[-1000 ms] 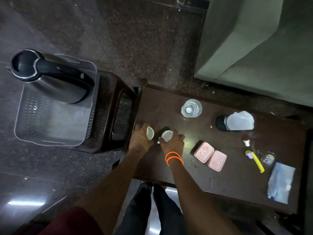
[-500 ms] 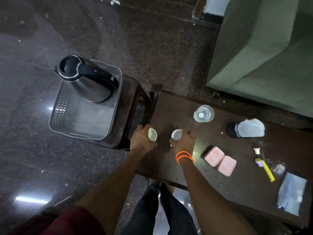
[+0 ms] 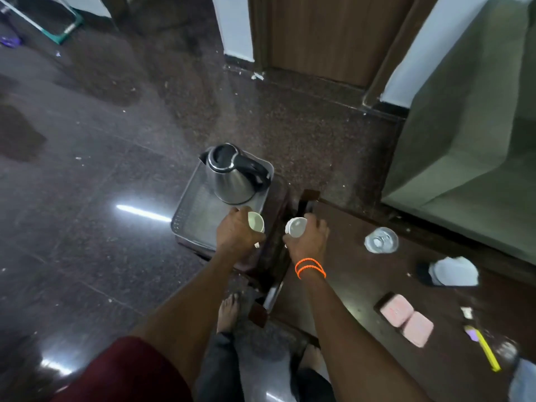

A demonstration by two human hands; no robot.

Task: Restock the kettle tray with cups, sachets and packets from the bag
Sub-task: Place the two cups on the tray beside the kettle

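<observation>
A steel kettle (image 3: 232, 175) with a black handle stands at the back of a grey perforated tray (image 3: 191, 219) on a dark stool. My left hand (image 3: 236, 235) grips a white cup (image 3: 255, 221) tipped on its side, over the tray's near right corner. My right hand (image 3: 307, 237), with orange bands on the wrist, holds a second white cup (image 3: 295, 227) above the gap between the stool and the dark wooden table (image 3: 356, 285).
On the table are a clear glass (image 3: 380, 240), a black thing under a white bag (image 3: 452, 271), two pink packets (image 3: 407, 319), a yellow-and-purple item (image 3: 483, 348) and a small white piece (image 3: 466, 311). A green sofa (image 3: 470, 134) stands at the right. My bare feet are on the floor below.
Both hands lifted the cups off the table and carried them left toward the tray. The camera view swung up and left.
</observation>
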